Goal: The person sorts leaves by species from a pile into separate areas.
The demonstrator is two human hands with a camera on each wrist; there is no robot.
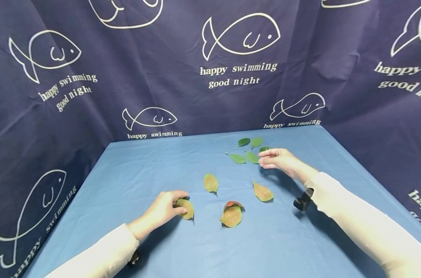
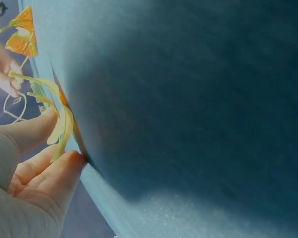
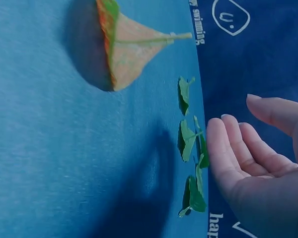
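Navy cloth (image 1: pixel 187 85), printed with white fish outlines (image 1: pixel 240 34) and the words "happy swimming" and "good night", is being used as a backdrop around a table covered in blue fabric (image 1: pixel 127 173). At the table's near left, a yellow leaf (image 1: pixel 186 211) is being pinched between the thumb and fingers of the left hand (image 1: pixel 165 206); in the left wrist view a second layer seems to be showing, but whether two leaves are being held cannot be told. Nothing is being gripped by the right hand (image 1: pixel 279 160), whose thumb is being held apart from loosely bent fingers. It is being held just beside five green leaves (image 1: pixel 237 158), loosely clustered at the far right; whether any leaf is being touched cannot be told. Between the hands, a yellow-green leaf (image 1: pixel 210 183) and an orange-tinged leaf (image 1: pixel 263 192) are being shown lying apart. Nearer, a curled reddish leaf (image 1: pixel 233 203) is being partly covered by a golden leaf (image 1: pixel 232 217). On both arms, white sleeves (image 1: pixel 356 224) are being worn. The step in hand is being judged as handling the yellow leaf, whether picking it up or setting it down. For the next move, a light, uncreasing pinch is probably being called for.
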